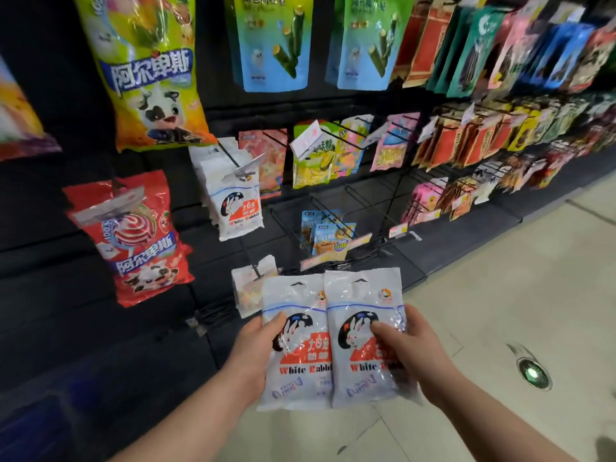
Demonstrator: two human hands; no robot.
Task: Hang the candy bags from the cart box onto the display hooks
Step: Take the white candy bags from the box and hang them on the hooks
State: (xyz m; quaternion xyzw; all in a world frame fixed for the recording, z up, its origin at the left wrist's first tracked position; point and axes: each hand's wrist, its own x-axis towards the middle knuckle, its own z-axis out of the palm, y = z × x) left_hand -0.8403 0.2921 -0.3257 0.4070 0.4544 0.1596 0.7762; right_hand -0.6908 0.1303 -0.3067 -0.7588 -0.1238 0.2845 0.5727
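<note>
Head view: we're mid-carry, with two White Rabbit candy bags in hand and neither on a hook yet. The cart box is out of frame.

- left hand (263,341) holds the left bag (296,371) at 6 o'clock. Its fingers (279,321) pinch the bag's left edge: thumb on the front, the rest behind and hidden.
- right hand (410,348) holds the right bag (360,361) the same way, thumb pressed on the rabbit print, other fingers behind the bag.
- Both bags are upright, print facing us. The right bag overlaps the left one's edge. The hang holes are at the top, clear of the hands.
- The matching stack (238,208) hangs at 9 o'clock of frame and looks fairly full.
- lower hook (250,265) sits just at 11 o'clock of the held bags. A few pale bags (248,295) hang on it; their print is too blurred to read.

We judge the step to be the approach to a hook, most likely the lower one, since it's nearest and has free rod.

Next move, as we see it: deal with one bag at a time. Bring the left bag up towards 11 o'clock, line its hole up with the rod tip, then slide it back along the rod. Park the right bag out of the way so the overlap doesn't drag. The film is soft, so the top may fold unless the pinch moves up nearer the hole.
</note>
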